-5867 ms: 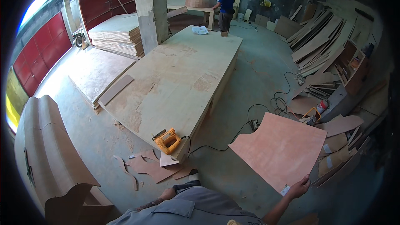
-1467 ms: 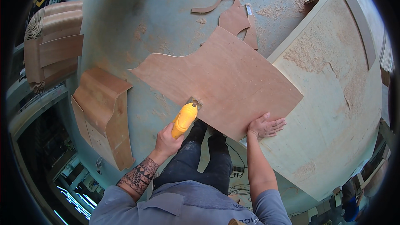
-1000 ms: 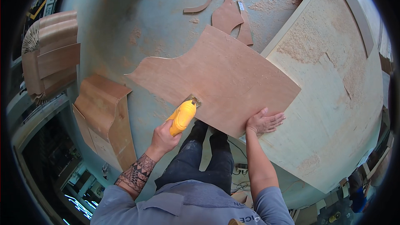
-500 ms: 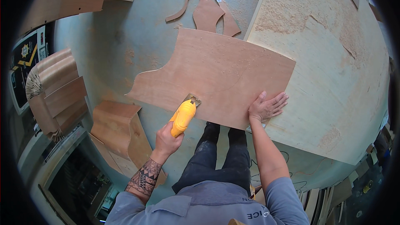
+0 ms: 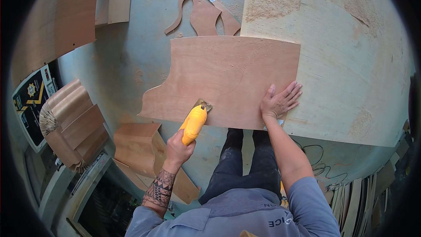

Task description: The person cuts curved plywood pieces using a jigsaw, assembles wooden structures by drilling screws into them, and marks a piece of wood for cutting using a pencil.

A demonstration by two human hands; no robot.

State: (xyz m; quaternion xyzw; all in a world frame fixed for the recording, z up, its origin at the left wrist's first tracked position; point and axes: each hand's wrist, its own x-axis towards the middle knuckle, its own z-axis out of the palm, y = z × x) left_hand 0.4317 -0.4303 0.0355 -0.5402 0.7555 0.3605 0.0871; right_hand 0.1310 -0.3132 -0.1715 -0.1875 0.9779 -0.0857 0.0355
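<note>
My left hand (image 5: 180, 148) is wrapped round the body of a yellow jigsaw (image 5: 194, 125). Its metal foot rests on a thin reddish-brown plywood panel (image 5: 228, 74), close to the panel's near edge. The blade and any cut beneath the foot are hidden. Curves shape the left side of this panel, and specks of sawdust lie on it. Near the panel's right end, my right hand (image 5: 280, 101) lies flat with fingers stretched out, the fingertips reaching its right edge.
Beneath the panel's right part is a large pale board (image 5: 346, 74) strewn with sawdust. Curved offcuts (image 5: 205, 15) lie beyond the panel. At left stand a stack of bent plywood pieces (image 5: 72, 118) and a curved wooden piece (image 5: 138, 145). A dark cable (image 5: 322, 166) coils at lower right.
The whole view has turned, so the panel's long edges now run more level. Relative to the panel, the jigsaw and my right hand look about the same as before.
</note>
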